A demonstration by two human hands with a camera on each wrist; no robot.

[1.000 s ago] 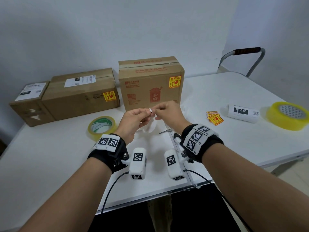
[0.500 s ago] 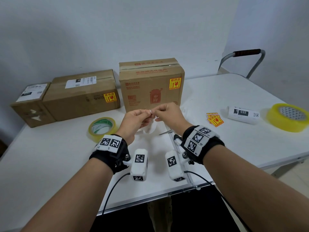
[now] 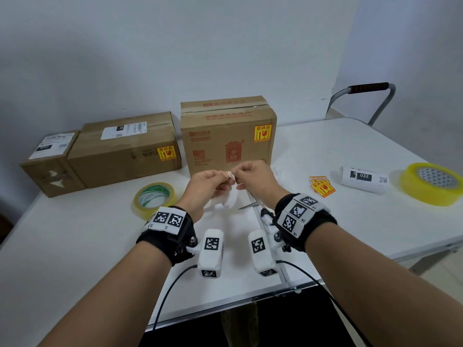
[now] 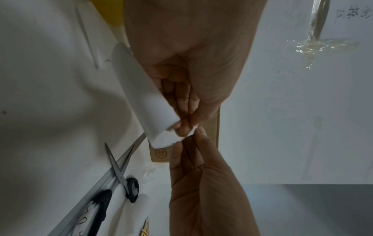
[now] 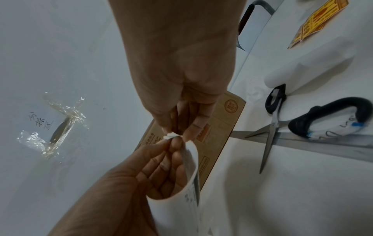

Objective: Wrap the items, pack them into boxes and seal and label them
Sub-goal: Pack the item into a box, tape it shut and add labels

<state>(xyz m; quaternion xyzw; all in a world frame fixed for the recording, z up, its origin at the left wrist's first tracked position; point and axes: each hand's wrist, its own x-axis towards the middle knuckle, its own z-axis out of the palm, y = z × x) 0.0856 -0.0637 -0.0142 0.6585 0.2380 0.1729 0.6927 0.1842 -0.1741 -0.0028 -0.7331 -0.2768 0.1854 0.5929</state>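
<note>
Label (image 3: 231, 194) sheet is the thing here, a curled white sticker held up in the middle of the head view, just in front of the tall box (image 3: 228, 136). Going left to right: small box (image 3: 51, 161) and long box (image 3: 127, 149) at upper left, green-cored tape roll (image 3: 153, 200) on the table (image 3: 62, 241), then the left hand (image 3: 209, 184) pinching the label's corner, the right hand (image 3: 253, 177) pinching the same corner from the other side, scissors (image 3: 248, 205) lying below them, and yellow stickers (image 3: 322, 187), a label roll (image 3: 364, 179) and a big yellow tape roll (image 3: 432, 182) at right.

I'd guess it's feather-light, floppy and sticky once the backing comes off, so picking at the very corner with fingertips is the way to go; grab the middle and it'll crease.

Compared with a second ago, hardly anything differs: both hands still work that corner, maybe a touch higher in the frame.
</note>
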